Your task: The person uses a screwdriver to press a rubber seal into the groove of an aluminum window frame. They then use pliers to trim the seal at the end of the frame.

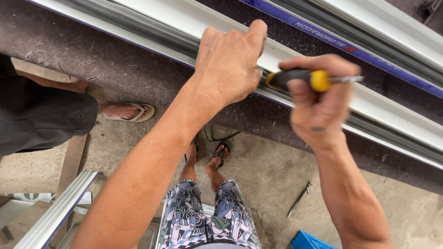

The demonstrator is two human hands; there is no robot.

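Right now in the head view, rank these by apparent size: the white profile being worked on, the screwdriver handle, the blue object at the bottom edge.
1. White profile
2. Blue object, cut off by the frame
3. Screwdriver handle, partly hidden by the right hand

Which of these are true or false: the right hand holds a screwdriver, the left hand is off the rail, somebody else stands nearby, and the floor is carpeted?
1. The right hand holds a screwdriver with a black and yellow handle. True.
2. The left hand hangs clear of the metal rail. False: it rests on the rail.
3. Another person's sandalled foot is at the left. True.
4. The floor is carpeted. False: it is bare, dusty concrete.
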